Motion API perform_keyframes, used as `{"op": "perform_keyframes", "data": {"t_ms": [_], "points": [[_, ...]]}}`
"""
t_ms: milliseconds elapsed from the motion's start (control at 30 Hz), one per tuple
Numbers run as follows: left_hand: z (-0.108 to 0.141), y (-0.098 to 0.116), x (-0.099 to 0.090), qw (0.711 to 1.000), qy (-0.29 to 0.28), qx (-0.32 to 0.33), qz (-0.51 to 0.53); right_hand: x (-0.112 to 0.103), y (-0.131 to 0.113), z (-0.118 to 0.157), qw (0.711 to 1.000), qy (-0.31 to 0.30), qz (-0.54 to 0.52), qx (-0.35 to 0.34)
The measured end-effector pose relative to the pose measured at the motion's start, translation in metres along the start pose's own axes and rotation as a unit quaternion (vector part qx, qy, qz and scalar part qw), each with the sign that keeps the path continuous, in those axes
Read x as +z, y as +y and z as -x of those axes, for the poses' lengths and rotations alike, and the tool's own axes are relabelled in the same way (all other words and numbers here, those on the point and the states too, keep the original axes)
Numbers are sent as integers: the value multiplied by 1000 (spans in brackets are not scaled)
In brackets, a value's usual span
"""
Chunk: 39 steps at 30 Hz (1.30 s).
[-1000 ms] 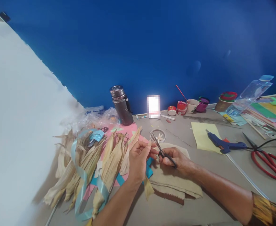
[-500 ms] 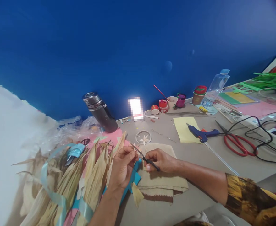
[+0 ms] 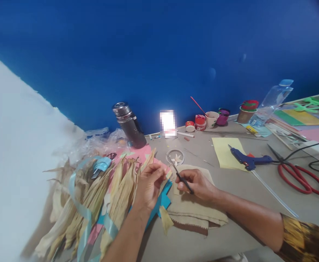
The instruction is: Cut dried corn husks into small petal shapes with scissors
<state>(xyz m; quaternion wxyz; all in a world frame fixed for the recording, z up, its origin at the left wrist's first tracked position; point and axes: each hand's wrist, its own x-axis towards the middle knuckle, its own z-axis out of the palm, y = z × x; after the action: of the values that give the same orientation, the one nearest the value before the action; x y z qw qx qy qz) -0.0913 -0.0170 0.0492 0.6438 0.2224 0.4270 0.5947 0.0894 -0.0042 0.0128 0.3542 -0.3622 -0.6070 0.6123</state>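
My right hand (image 3: 196, 183) is closed round the dark handles of a small pair of scissors (image 3: 185, 183), whose thin blades point up and left. My left hand (image 3: 151, 182) is in a pinch just left of the blades. A small pale piece shows at its fingertips, too small to name. Beneath both hands lies a folded beige cloth (image 3: 194, 214). Beyond the blades, a pale star-shaped flower (image 3: 176, 159) sits inside a ring-shaped roll (image 3: 182, 155). A loose scrap of corn husk (image 3: 165, 220) rests at the cloth's left edge.
Dried corn husks (image 3: 124, 182) and a light blue ribbon (image 3: 80, 207) spread over the left side. A dark flask (image 3: 133, 129) stands behind them. To the right are a blue glue gun (image 3: 249, 160), large red-handled scissors (image 3: 301, 178) and cables. Paint pots (image 3: 200, 122) line the blue wall.
The view has swung left, so things appear further right. The small scissors' blades have come away from the left fingertips, leaving a gap between the hands.
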Motion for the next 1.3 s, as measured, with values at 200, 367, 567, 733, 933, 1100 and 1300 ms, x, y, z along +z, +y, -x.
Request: {"op": "perform_keyframes", "data": {"t_ms": [200,367,567,733,933,1100,1300], "points": [[-1,1,-2,1000,-5,1,16,3,2,1,991,-9,133,-1],[0,1,0,1000,-5,6,28,-2,0,1,992,-73,99,29],[5,0,5,1000,12,16,17,-6,-1,0,992,-97,75,33],[6,0,6,1000,20,22,8,-5,0,0,992,-95,81,31],[6,-1,5,999,9,34,3,-5,0,0,992,-91,85,25],[6,-2,4,999,2,34,0,-5,3,-1,991,-86,99,31],[5,-2,4,1000,0,31,3,-5,1,-1,990,-87,101,34]]}}
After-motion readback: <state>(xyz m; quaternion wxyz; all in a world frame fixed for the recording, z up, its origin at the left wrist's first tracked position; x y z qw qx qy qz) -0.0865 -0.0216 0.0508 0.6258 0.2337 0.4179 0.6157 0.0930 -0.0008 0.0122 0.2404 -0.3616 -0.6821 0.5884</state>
